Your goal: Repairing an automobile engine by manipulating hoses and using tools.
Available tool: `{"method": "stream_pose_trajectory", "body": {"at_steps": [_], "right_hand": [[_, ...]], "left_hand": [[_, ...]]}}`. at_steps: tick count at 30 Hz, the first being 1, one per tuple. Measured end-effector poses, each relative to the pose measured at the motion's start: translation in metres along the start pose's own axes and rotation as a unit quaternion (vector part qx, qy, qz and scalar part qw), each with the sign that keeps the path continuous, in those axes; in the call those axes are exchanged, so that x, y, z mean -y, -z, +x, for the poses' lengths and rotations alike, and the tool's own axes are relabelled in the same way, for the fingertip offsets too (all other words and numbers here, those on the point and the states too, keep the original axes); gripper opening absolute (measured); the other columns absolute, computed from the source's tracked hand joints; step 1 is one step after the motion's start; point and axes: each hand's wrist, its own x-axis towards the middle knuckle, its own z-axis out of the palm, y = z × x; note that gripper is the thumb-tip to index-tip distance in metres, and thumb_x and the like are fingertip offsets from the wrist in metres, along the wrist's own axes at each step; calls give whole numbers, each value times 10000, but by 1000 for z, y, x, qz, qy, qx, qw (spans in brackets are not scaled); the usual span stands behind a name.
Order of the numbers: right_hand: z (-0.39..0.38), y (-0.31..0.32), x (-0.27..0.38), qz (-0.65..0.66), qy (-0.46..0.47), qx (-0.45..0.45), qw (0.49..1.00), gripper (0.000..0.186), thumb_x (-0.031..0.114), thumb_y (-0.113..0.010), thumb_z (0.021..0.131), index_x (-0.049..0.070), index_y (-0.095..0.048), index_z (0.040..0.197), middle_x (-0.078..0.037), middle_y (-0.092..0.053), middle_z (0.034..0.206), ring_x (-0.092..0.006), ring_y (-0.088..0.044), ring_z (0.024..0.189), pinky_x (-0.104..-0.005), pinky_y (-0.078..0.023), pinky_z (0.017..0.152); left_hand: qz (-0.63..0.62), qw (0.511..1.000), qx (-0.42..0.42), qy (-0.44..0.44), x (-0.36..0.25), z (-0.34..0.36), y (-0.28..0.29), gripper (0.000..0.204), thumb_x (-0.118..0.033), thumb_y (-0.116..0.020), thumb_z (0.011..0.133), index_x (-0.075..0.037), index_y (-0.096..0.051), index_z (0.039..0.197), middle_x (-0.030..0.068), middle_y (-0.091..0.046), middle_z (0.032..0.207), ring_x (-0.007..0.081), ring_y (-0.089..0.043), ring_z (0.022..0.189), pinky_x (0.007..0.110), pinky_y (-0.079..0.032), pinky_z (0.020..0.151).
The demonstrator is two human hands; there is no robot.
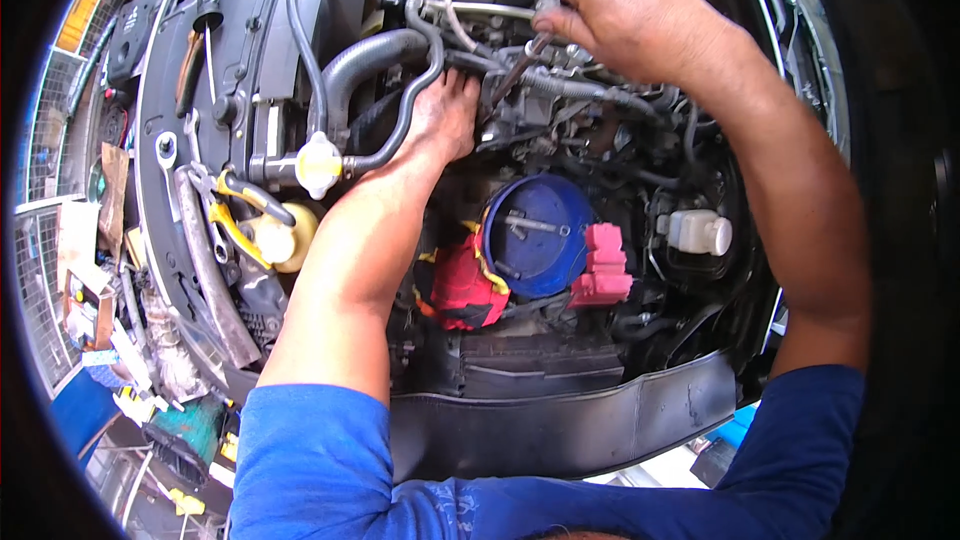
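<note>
My right hand (640, 25) is closed around the top of a socket wrench with a long metal shaft (522, 68), held over the upper middle of a car's engine bay. The shaft slants down and left among the hoses, where its lower end is lost from sight. Beside it, my left hand (445, 115) reaches into a gap next to a black coolant hose (415, 130). Its fingers bend down between engine parts, and the fingertips are hidden. A thick corrugated black hose (365, 65) curves just left of that hand.
A blue round tray (540, 250) holding metal tools sits nearer me, between a red-black glove (465, 285) and a pink-red plastic cover (603, 270). Yellow-handled pliers (240, 210), a ratchet (167, 152) and a metal bar (212, 265) lie along the left edge. A white reservoir (698, 232) stands right.
</note>
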Motion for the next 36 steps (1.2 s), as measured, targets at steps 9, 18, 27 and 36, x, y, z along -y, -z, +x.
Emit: {"method": "stream_pose_trajectory", "body": {"at_steps": [9, 18, 27, 36], "right_hand": [[-4, -8, -14, 82, 63, -14, 994, 267, 240, -695, 887, -19, -643, 923, -223, -687, 933, -395, -679, 917, -467, -552, 815], [-8, -2, -10, 113, 122, -16, 986, 211, 209, -666, 896, 9, -617, 945, -197, -648, 952, -391, -651, 942, -483, -524, 824], [-2, 11, -3, 39, -1, 75, 996, 244, 249, -666, 908, 21, -634, 988, -188, -653, 876, -393, -654, 900, -473, -526, 828], [1, 10, -6, 42, -6, 82, 996, 233, 242, -671, 905, 18, -634, 957, -186, -667, 950, -397, -671, 911, -479, -544, 794]], "left_hand": [[-42, 999, 18, 3, 4, 10, -19, 741, -226, -686, 760, 44, -463, 1412, 190, -419, 1488, 353, -337, 1416, 456, -247, 1203], [-17, 998, -39, 38, 0, 6, -33, 538, -299, -694, 812, -117, -563, 1301, 106, -513, 1338, 295, -457, 1282, 598, -436, 993], [-23, 998, -33, 39, 1, 7, -34, 483, -300, -645, 864, -102, -568, 1297, 105, -519, 1327, 311, -464, 1257, 605, -432, 980], [-25, 998, -41, 39, 0, 7, -28, 503, -292, -656, 861, -110, -556, 1318, 102, -511, 1356, 305, -449, 1297, 592, -435, 993]]}}
